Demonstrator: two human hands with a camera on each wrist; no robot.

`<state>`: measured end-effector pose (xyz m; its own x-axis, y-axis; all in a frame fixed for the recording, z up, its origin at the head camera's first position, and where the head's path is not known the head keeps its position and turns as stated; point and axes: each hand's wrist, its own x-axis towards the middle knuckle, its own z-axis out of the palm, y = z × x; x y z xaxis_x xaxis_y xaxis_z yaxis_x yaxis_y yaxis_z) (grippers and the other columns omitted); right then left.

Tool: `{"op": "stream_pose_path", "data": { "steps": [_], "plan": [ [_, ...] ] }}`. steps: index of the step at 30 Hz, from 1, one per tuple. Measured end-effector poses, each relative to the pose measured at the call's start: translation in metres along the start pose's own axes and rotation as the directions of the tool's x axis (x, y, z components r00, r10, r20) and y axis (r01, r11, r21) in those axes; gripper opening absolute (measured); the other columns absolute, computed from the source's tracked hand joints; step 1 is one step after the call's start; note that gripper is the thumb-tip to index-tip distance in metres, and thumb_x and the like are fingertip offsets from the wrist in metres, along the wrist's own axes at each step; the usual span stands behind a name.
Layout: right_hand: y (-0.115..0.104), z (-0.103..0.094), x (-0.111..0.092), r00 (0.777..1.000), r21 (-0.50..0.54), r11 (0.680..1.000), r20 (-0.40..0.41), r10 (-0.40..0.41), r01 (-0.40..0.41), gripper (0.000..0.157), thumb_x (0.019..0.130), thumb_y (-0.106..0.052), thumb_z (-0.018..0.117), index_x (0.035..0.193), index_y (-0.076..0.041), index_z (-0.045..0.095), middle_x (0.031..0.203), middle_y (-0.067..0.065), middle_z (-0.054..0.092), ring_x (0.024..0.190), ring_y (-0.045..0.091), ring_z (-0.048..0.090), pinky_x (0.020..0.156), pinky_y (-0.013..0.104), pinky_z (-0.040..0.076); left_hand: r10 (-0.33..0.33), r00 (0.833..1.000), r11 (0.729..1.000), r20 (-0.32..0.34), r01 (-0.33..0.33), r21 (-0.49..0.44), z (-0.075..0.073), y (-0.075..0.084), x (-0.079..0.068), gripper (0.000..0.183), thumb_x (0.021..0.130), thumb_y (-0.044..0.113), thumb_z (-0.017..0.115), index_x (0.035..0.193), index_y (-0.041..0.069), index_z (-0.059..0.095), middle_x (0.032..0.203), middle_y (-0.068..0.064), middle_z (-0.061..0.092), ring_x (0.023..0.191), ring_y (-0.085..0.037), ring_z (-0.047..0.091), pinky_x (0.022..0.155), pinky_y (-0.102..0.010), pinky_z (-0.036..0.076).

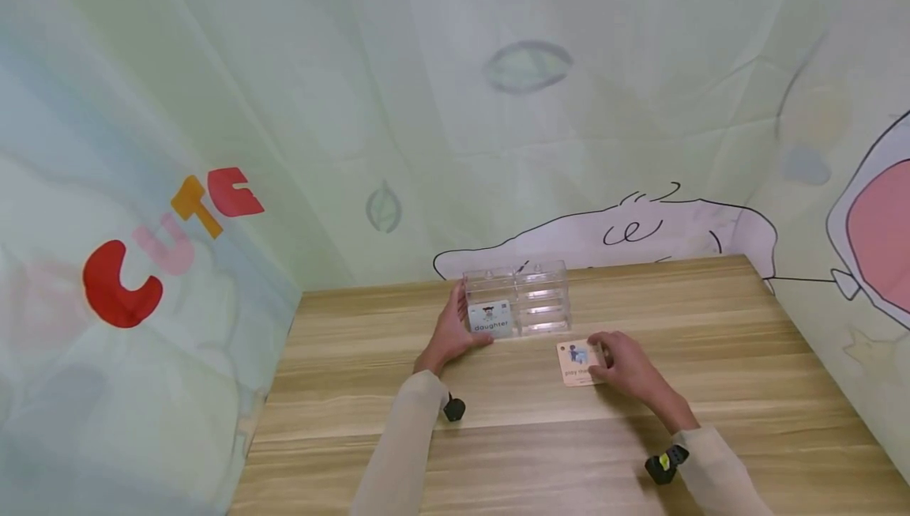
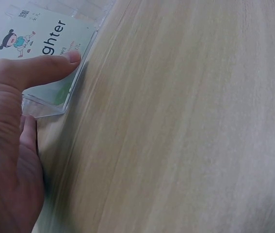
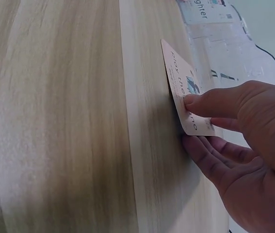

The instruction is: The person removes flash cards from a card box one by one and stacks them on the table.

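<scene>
1. Left hand: curled round the rack's left side, thumb across its front, forearm reaching in from the worktop's near edge.
2. "daughter" card: in the rack's left half.
3. Clear plastic card rack: by the worktop's back edge; probably light, stiff, slippery, best held by its outer sides.
4. "play the piano" card: front-right of the rack; likely light, bendable, best held by an edge.
5. Right hand: pinches that card's right edge, thumb on the printed face, fingers behind.
</scene>
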<state>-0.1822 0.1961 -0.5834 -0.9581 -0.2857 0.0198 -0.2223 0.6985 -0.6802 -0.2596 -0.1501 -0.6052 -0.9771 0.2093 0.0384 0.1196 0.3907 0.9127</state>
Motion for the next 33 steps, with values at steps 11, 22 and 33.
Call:
{"op": "stream_pose_path", "data": {
  "steps": [11,22,33],
  "plan": [
    [0.0005,0.0022,-0.0007,0.999,-0.030,0.999,0.013,0.029,-0.029,0.046,0.083,-0.003,0.083,0.125,0.007,0.066,0.099,0.014,0.060,0.081,0.022,0.054,0.064,0.029,0.049,-0.005,1.000,1.000,0.007,0.005,-0.003,-0.0001,-0.0024,0.0010,0.133,0.069,0.007,0.097,0.167,0.012,0.007,0.168,-0.018,0.027,0.153,-0.032,0.030,0.126,-0.039,0.027],
    [0.0012,0.0018,-0.0006,1.000,-0.028,0.999,0.022,0.021,-0.020,0.036,0.083,-0.002,0.082,0.115,0.009,0.071,0.103,0.019,0.060,0.084,0.023,0.057,0.068,0.033,0.054,-0.025,1.000,1.000,0.015,0.025,0.000,0.0001,-0.0018,0.0011,0.133,0.069,0.007,0.097,0.167,0.014,0.008,0.169,-0.013,0.026,0.153,-0.027,0.029,0.126,-0.034,0.026],
    [-0.0005,0.0033,0.0001,0.999,-0.034,0.999,0.021,0.040,-0.039,0.036,0.082,-0.003,0.083,0.113,0.010,0.071,0.103,0.018,0.060,0.083,0.023,0.054,0.065,0.029,0.050,-0.009,1.000,1.000,0.009,0.009,0.015,0.0003,0.0022,-0.0010,0.130,0.071,0.007,0.096,0.166,0.012,0.008,0.168,-0.016,0.028,0.153,-0.030,0.030,0.126,-0.037,0.027]
  ]
}}
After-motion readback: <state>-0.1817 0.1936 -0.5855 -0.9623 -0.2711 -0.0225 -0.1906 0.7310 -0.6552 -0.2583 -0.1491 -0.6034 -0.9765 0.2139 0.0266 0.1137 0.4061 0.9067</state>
